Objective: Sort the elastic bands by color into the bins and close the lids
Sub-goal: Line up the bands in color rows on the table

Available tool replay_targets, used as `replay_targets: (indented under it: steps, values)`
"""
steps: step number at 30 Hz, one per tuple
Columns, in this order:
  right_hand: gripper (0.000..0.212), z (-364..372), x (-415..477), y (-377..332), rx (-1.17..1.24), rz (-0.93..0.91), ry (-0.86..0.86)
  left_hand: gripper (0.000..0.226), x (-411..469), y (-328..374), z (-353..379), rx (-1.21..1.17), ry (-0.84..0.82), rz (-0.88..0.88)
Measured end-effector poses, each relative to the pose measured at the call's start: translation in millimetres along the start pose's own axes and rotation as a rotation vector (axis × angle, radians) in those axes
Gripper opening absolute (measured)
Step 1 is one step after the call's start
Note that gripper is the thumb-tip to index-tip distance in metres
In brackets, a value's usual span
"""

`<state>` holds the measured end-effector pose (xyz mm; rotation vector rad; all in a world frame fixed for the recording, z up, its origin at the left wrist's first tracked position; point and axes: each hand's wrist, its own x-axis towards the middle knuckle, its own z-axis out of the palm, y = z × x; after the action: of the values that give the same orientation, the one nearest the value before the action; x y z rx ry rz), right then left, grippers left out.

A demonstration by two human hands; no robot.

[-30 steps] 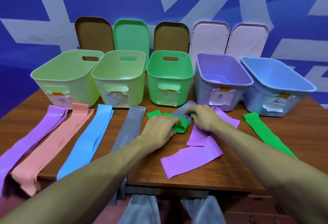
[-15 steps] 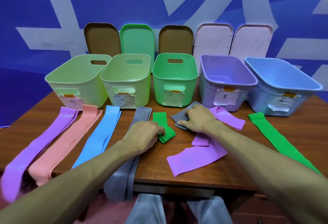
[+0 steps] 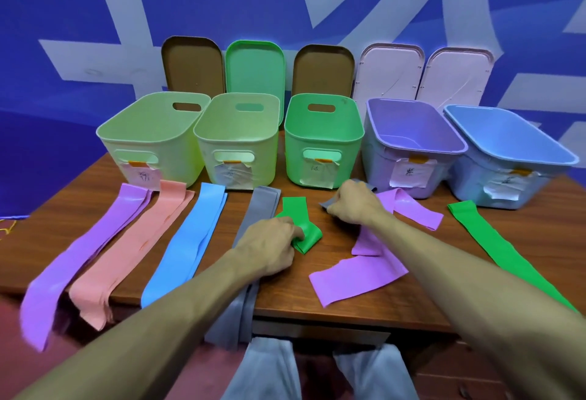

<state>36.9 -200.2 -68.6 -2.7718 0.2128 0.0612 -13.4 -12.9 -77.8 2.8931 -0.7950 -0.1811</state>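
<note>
Our left hand (image 3: 269, 246) has dragged the green band (image 3: 301, 225) nearer, fingers closed on it; our right hand (image 3: 355, 206) pinches the grey band (image 3: 364, 184), which may snag.

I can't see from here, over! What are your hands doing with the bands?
Left hand shut on folded green band. Right hand shut on grey band. All five bins empty, green bin straight ahead, lids off. Nothing blocking.

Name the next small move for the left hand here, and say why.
Probably lift the folded green band that the left hand is gripping and carry it to the open green bin just behind it. The colours match, and that bin's lid is off.
</note>
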Motion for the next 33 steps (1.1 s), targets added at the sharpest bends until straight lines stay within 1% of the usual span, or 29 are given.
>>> replay_targets:
  steps: [2, 3, 4, 5, 7, 9, 11, 12, 14, 16, 18, 20, 22, 24, 26, 28, 30, 33]
  values:
    - [0.037, -2.3, -1.9, -0.6, 0.092, 0.083, -0.012, 0.047, -1.8, -0.4, -0.3, -0.01, -0.023, -0.007]
    - [0.038, -4.5, -4.1, -1.8, 0.138, 0.118, -0.014, 0.048, -2.7, -0.7, -0.5, -0.015, -0.038, -0.01]
    - [0.035, -8.4, -6.8, -3.6, 0.193, 0.156, -0.014, 0.05, -3.4, -1.2, -0.5, -0.019, -0.052, -0.012]
    - [0.028, -13.8, -9.5, -5.1, 0.301, 0.193, -0.004, 0.051, -3.5, -2.0, -0.5, -0.022, -0.069, -0.016]
    - [0.013, -29.1, -18.3, -8.8, 0.613, 0.286, 0.007, 0.053, -2.7, -3.0, -1.9, -0.047, -0.126, -0.036]
    - [0.007, -46.0, -27.4, -9.0, 0.804, 0.35, -0.015, 0.054, 0.7, -1.3, -7.0, -0.088, -0.199, -0.064]
    - [0.003, -60.7, -37.2, -8.8, 0.874, 0.367, -0.059, 0.051, 6.8, 3.2, -13.5, -0.127, -0.246, -0.098]
    - [0.003, -65.7, -40.3, -8.1, 0.879, 0.373, -0.071, 0.05, 9.1, 6.2, -16.1, -0.155, -0.241, -0.117]
    - [0.007, -75.2, -47.1, -6.2, 0.851, 0.371, -0.081, 0.047, 11.8, 12.8, -20.7, -0.208, -0.158, -0.15]
    - [0.005, -81.6, -53.7, -1.2, 0.787, 0.357, -0.108, 0.047, 12.8, 18.5, -25.1, -0.283, -0.001, -0.158]
    - [0.004, -85.8, -61.7, 3.2, 0.759, 0.347, -0.151, 0.051, 13.2, 27.3, -32.0, -0.427, 0.146, -0.115]
    - [0.004, -89.3, -68.7, 5.6, 0.791, 0.334, -0.169, 0.054, 15.8, 39.3, -38.7, -0.578, 0.213, -0.052]
    - [0.003, -94.0, -75.2, 7.0, 0.833, 0.302, -0.147, 0.054, 20.5, 51.0, -42.0, -0.699, 0.216, -0.015]
    - [0.007, -100.8, -79.7, 8.5, 0.835, 0.195, -0.096, 0.052, 24.3, 61.1, -43.2, -0.815, 0.21, 0.016]
    - [0.016, -110.2, -83.3, 8.4, 0.844, 0.075, -0.019, 0.045, 27.8, 67.9, -46.3, -0.947, 0.25, 0.021]
    - [0.022, -122.5, -85.2, 5.3, 0.883, 0.004, 0.087, 0.034, 29.8, 71.8, -54.0, -1.031, 0.308, 0.011]
    - [0.019, -137.6, -87.0, -1.7, 1.004, -0.06, 0.165, 0.023, 30.5, 73.2, -61.9, -1.055, 0.309, 0.025]
    - [0.016, -161.0, -90.1, -15.6, 1.228, -0.141, 0.172, 0.009, 29.2, 71.9, -67.4, -1.075, 0.242, 0.092]
